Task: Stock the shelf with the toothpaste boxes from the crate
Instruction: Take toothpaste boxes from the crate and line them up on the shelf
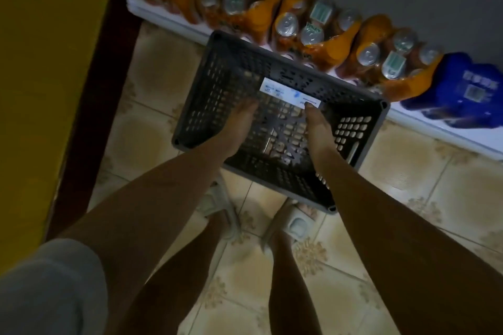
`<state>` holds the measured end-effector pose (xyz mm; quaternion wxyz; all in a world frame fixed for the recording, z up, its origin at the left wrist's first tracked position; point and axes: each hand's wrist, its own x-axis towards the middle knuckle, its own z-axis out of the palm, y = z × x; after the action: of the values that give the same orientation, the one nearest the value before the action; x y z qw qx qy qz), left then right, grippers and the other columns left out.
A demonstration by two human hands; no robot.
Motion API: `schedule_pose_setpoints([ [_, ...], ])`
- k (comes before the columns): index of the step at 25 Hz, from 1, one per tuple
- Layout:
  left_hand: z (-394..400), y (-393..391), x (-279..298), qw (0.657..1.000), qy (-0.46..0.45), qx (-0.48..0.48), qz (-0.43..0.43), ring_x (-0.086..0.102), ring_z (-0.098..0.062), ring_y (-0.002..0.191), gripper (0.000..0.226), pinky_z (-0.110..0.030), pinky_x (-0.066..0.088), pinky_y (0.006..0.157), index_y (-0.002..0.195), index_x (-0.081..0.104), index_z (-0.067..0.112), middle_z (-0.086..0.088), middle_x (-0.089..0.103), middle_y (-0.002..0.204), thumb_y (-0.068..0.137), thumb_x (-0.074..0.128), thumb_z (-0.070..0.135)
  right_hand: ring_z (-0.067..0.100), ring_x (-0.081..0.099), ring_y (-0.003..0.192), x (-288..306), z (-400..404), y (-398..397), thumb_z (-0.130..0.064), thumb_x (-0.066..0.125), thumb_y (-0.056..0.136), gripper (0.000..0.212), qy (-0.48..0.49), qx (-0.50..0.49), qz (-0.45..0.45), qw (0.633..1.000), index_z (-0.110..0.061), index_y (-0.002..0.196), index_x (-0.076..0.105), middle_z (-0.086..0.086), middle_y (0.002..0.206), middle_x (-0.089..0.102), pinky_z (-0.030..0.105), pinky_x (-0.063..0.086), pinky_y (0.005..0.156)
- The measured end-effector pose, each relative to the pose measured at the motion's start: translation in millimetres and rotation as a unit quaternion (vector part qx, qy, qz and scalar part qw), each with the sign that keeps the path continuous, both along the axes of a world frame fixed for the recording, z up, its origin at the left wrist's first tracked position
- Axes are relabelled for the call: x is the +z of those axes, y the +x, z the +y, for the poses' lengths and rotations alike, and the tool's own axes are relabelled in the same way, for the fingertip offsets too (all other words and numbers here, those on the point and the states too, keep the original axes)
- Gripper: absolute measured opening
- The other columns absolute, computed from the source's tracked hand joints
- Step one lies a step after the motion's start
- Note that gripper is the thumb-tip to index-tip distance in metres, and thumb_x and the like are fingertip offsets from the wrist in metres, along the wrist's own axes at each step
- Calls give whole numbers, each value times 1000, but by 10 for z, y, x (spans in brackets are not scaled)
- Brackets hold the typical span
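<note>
Both arms reach down into the crate (362, 128), left hand (236, 128) and right hand (318, 128) fingers touching the toothpaste box (285, 94), grip unclear.

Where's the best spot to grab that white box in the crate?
Grab the white box by its two short ends, coming from above. It lies flat on the floor of the dark crate, long and thin, so the right hand near one end could pinch it.

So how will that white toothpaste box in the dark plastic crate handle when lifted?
The white toothpaste box is probably light and stiff: slim, flat-sided carton. It shouldn't roll. Both hands reach it, left hand and right hand, inside the dark perforated plastic crate.
</note>
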<state>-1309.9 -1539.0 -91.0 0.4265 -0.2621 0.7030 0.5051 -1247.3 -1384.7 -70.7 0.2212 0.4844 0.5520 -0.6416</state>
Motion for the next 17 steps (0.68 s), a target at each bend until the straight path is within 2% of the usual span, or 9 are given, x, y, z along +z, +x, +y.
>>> schedule_pose_setpoints([
  [2,53,-160,-441,1000,-2,-21,-2,57,-24,117,52,-46,43,105,125,62,27,-2,58,132,83,46,54,23,42,133,-542,152,-63,-51,44,99,54,9,-2,-20,1000,-29,148,40,0,151,40,38,33,108],
  [4,94,-326,-916,1000,-14,-12,5,57,-26,117,65,-46,45,103,129,60,28,-4,58,134,73,50,60,20,52,110,-1052,269,-103,-39,49,100,50,27,-15,-39,999,-22,146,41,6,131,54,35,39,100],
  [5,137,-399,-1081,1000,-22,-9,16,56,-27,119,66,-43,44,102,132,58,25,-6,56,136,75,52,58,20,53,101,-1282,318,-124,-33,52,100,49,38,-22,-46,998,-18,146,42,7,124,57,34,42,97],
  [7,223,-512,-1417,998,-40,-29,44,54,-27,121,54,-36,43,98,136,54,20,-8,54,137,89,52,45,23,54,100,-1683,393,-142,-29,57,96,49,41,-48,-61,996,-16,142,46,12,129,59,38,45,99],
  [9,286,-602,-1706,994,-66,-54,70,51,-29,122,44,-36,42,98,138,52,18,-9,53,137,97,51,34,22,56,92,-2033,453,-137,-29,57,94,47,49,-63,-69,994,-16,139,48,11,126,60,41,48,92],
  [11,331,-662,-1926,991,-88,-71,74,50,-29,124,45,-35,42,100,141,48,19,-9,50,141,98,51,33,16,56,84,-2187,482,-139,-27,55,96,43,49,-83,-77,992,-18,137,49,6,116,60,37,51,80],
  [13,365,-706,-2066,990,-94,-79,62,49,-25,122,47,-30,40,95,141,48,15,-5,50,140,98,51,34,13,57,86,-2325,494,-121,-23,54,97,41,30,-95,-69,993,-21,138,48,4,118,61,30,51,71],
  [15,405,-699,-2140,993,-90,-71,34,48,-20,112,47,-29,37,90,139,49,13,3,49,128,99,51,37,12,60,89,-2354,501,-115,-19,54,98,43,12,-111,-54,992,-22,139,46,3,119,61,28,52,67],
  [17,434,-675,-2144,995,-84,-60,15,51,-21,109,47,-31,42,94,136,51,12,0,52,128,98,52,39,16,63,91,-2367,541,-129,-15,53,97,40,13,-125,-47,991,-19,137,48,5,118,63,29,53,66],
])
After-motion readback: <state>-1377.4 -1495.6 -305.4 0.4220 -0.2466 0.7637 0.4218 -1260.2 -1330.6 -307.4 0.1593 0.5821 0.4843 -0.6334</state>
